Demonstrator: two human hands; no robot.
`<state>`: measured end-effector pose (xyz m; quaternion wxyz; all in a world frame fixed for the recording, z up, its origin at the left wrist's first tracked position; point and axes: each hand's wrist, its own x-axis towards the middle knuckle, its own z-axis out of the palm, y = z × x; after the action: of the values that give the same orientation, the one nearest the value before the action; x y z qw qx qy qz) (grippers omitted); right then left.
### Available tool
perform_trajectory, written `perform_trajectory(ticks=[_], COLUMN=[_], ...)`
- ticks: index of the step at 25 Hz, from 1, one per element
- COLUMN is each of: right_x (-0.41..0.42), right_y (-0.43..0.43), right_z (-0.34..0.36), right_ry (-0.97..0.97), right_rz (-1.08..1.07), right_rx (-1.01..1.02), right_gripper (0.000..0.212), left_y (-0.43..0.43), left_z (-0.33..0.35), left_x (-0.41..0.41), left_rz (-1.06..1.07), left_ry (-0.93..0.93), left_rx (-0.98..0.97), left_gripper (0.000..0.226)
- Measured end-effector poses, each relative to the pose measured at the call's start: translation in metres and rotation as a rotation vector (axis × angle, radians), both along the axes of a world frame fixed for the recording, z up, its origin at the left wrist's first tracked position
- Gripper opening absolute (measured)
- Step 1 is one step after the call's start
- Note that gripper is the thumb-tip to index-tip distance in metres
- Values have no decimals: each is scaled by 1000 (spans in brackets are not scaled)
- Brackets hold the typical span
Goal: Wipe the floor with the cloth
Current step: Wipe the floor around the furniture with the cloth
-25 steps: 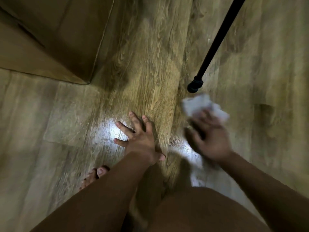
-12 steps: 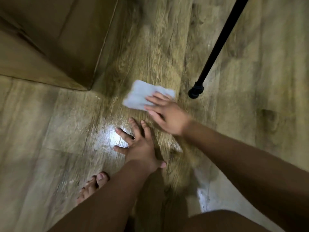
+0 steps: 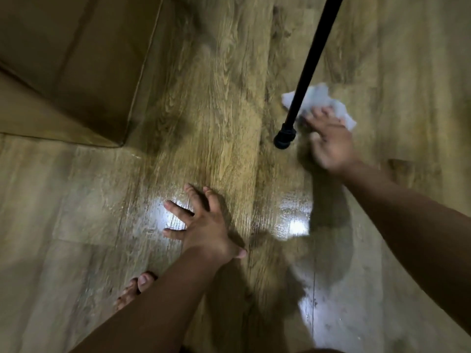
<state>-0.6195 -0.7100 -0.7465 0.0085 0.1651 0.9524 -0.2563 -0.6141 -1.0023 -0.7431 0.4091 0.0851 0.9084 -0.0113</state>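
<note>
A white cloth (image 3: 319, 99) lies crumpled on the wood-grain floor (image 3: 216, 110), just right of a black pole. My right hand (image 3: 330, 140) presses on the cloth's near edge with its fingers stretched forward; the hand is blurred by motion. My left hand (image 3: 204, 225) lies flat on the floor with fingers spread, bearing weight near a bright glare patch. The pole hides part of the cloth's left side.
A slanted black pole with a rubber foot (image 3: 285, 138) stands on the floor right beside my right hand. A brown cardboard box (image 3: 66, 64) fills the upper left. My bare toes (image 3: 137, 289) show at the lower left, partly behind my left forearm.
My right hand has swept the cloth from left of the pole's foot to its right side and farther away. The left hand has stayed planted on the floor.
</note>
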Motion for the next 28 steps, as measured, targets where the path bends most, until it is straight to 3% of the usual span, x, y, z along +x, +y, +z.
perform_trajectory(ticks=[3,8,10,12,15,19,22,25,28], right_x=[-2,111,146,141,61,-27,47,145,180], right_y=[-12,-27,-70,-104,-122,-137,-132,-57,34], right_z=[-9,9,10,5,0,0,-5,-8,-4], right_ry=[-66,-29,-125,-222,-239,-328,-250,-216,-354], right_rz=[248,64,165,359,517,298,305,125,-266], right_rx=[45,5,43,80,199,176,170,167,101], right_gripper=[55,58,61,65,63,64,66,66,71], left_y=[-3,0,5,7,2,-1,0,7,26], left_z=[0,11,14,13,11,23,41,67,90], left_x=[-2,-1,-2,-2,0,-1,-11,-35,-46], left_rz=[-3,-38,-35,-27,-36,-62,-92,-57,-85], left_ry=[0,28,29,26,50,10,-42,-73,-53], left_rx=[7,-33,-53,-64,-57,-75,-94,66,207], left_gripper=[159,157,157,158,160,158,149,108,70])
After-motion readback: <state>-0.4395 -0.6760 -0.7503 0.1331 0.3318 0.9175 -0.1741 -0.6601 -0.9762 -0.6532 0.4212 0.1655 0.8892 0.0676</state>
